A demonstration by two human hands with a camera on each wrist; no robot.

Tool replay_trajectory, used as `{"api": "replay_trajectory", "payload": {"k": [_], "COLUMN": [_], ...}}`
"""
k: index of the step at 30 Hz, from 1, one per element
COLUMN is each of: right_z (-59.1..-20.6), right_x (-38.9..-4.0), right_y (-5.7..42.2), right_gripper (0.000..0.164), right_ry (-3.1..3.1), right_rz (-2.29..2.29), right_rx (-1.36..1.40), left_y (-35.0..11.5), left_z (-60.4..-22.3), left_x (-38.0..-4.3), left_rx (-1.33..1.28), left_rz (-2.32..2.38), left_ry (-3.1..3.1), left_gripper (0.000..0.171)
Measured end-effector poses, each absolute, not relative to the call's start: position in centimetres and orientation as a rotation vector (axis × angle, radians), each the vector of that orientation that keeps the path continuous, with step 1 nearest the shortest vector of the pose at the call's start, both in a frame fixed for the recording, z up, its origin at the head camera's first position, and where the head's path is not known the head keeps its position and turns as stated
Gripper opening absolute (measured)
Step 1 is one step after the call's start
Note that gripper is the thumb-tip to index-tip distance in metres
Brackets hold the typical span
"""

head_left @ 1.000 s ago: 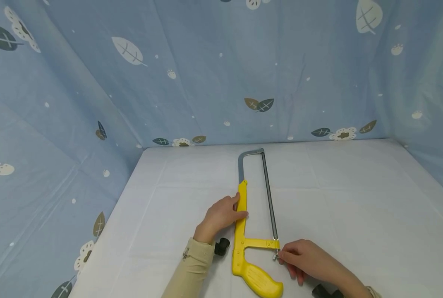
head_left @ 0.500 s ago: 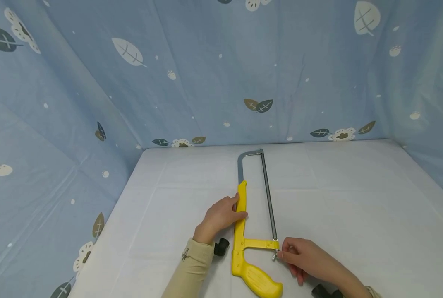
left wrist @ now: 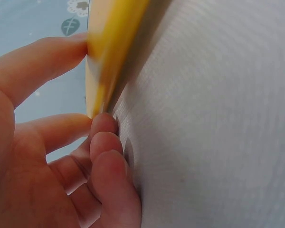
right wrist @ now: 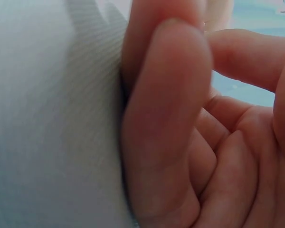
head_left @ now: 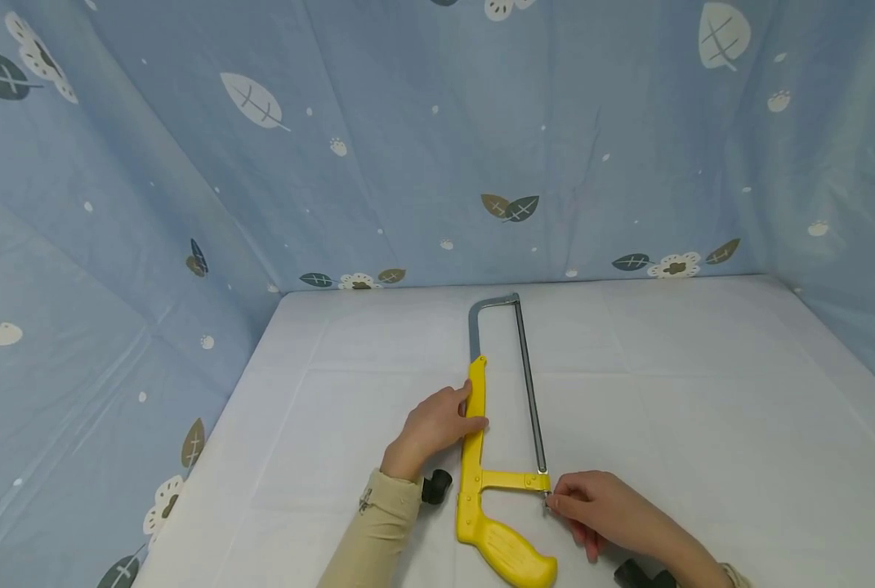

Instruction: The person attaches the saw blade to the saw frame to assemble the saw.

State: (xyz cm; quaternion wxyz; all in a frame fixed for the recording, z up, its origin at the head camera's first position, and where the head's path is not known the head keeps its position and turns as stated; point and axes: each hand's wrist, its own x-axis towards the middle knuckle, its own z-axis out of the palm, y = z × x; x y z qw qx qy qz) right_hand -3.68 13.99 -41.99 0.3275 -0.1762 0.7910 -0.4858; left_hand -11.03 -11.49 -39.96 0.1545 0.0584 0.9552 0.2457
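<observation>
A hacksaw with a yellow frame [head_left: 471,457] and yellow handle [head_left: 515,554] lies flat on the white cloth in the head view. Its grey blade [head_left: 530,384] is fixed along the right side. My left hand [head_left: 433,426] holds the frame's yellow spine between thumb and index finger; in the left wrist view, its fingers [left wrist: 61,52] meet the yellow edge. At the lower end of the blade, my right hand [head_left: 602,508] pinches the small metal wing nut [head_left: 545,503]. Curled fingers [right wrist: 168,109] hide that nut in the right wrist view.
White cloth [head_left: 363,351] covers the table, with creases across it. A blue curtain [head_left: 408,147] printed with leaves hangs behind and at both sides. Black wrist devices [head_left: 437,487] sit by each wrist.
The wing nut has turned slightly between my right fingertips. My left hand keeps its place on the frame, and the hacksaw stays where it lies.
</observation>
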Motion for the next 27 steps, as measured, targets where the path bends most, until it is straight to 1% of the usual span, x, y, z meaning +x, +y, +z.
{"api": "replay_trajectory", "payload": {"k": [13,27], "right_z": [-41.72,-41.66], "right_x": [-3.60,-3.46], "right_y": [13.92,13.57], "right_gripper": [0.035,0.035], "right_ry": [2.086,2.133], "right_rz": [-1.263,-1.219], "right_rx": [-0.441,-0.422], "left_y": [-11.46,-11.46], "left_z": [-39.77,-39.87], "left_x": [-10.94,-10.99], "left_rx": [0.182,0.174], "left_rz": [0.721,0.726], "left_ry": [2.739,2.735], "left_gripper": [0.072,0.073]}}
